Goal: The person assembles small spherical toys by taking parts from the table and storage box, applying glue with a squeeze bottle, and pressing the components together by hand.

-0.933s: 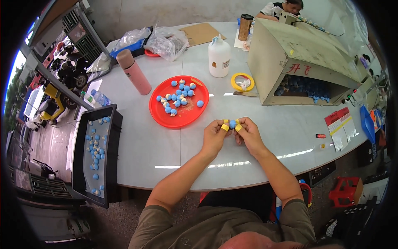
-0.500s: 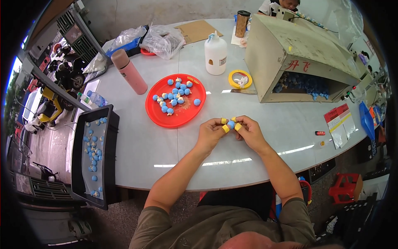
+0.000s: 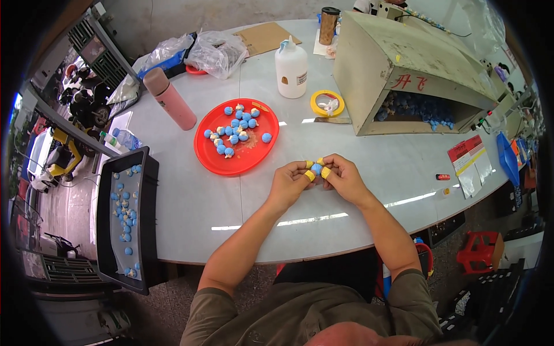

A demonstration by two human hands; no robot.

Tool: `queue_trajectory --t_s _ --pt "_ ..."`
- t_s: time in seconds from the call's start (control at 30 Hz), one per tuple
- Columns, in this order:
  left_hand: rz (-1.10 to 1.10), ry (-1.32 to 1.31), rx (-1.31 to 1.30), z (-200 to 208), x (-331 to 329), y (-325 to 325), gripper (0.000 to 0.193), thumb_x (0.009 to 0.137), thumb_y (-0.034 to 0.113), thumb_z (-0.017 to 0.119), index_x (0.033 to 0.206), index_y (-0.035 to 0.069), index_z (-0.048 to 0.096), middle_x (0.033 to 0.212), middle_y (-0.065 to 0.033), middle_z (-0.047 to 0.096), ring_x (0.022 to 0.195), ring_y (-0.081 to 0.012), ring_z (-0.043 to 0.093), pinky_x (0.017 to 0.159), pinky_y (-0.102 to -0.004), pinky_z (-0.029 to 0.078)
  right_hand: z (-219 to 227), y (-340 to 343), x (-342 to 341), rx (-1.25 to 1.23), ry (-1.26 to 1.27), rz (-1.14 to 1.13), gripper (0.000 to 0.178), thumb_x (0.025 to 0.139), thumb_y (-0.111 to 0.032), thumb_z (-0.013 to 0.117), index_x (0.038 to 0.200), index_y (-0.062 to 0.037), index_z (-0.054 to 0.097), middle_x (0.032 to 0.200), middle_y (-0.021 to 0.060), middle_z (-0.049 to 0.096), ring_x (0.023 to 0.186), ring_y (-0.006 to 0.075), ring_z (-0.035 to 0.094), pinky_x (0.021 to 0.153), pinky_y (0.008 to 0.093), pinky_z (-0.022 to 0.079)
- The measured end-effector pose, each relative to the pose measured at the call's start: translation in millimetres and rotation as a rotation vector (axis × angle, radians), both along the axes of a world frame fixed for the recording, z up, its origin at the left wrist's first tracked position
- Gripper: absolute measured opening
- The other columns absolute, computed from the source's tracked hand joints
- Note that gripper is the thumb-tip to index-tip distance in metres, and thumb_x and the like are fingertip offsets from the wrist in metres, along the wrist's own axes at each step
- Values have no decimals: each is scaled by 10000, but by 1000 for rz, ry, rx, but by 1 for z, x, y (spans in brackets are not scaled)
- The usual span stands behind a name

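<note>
Between my two hands, over the front middle of the table, is a small blue ball-shaped piece [image 3: 316, 169]. My left hand [image 3: 290, 181] pinches it from the left and my right hand [image 3: 344, 177] from the right, with thumbs and fingers closed around it. Yellow tape wraps the tips of several fingers on both hands. Farther off to the left lies a round red tray [image 3: 214, 163] with several blue balls [image 3: 235, 123], many with cream-coloured parts. Fingers partly cover the held piece, so its details are hard to make out.
A black bin [image 3: 151, 213] with more blue balls stands at left. Behind are a pink flask [image 3: 171, 101], a white bottle [image 3: 291, 72], a yellow tape roll [image 3: 327, 104] and a flat blade [image 3: 333, 120]. A beige metal box [image 3: 375, 86] filled with blue pieces stands at right.
The view has shifted slightly, so the table things sit a little farther left in it. Both hands keep their pinch on the blue ball, with fingers slightly re-set.
</note>
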State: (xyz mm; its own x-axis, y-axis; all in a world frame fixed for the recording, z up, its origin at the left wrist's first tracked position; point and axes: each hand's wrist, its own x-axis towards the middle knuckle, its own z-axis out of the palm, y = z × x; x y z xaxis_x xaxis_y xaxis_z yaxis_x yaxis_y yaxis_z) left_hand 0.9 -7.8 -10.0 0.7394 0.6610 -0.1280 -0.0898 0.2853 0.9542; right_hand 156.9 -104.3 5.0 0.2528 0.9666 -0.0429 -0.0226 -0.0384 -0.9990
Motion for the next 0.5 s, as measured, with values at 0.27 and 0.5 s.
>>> queue_trajectory --t_s 0.27,0.5 --pt "-13 6 21 -3 0 0 265 876 -15 591 1119 -113 551 1010 -141 658 904 -182 680 738 -229 544 1 -1 2 -4 -45 32 91 918 -33 539 1002 -2 557 827 23 606 630 57 552 565 209 463" --pt "-25 65 156 -14 0 3 169 883 -10 611 1028 -95 593 1001 -138 652 891 -180 671 818 -286 575 -6 -2 -3 74 -104 16 60 897 14 530 956 4 540 828 32 599 628 65 552 560 216 461"
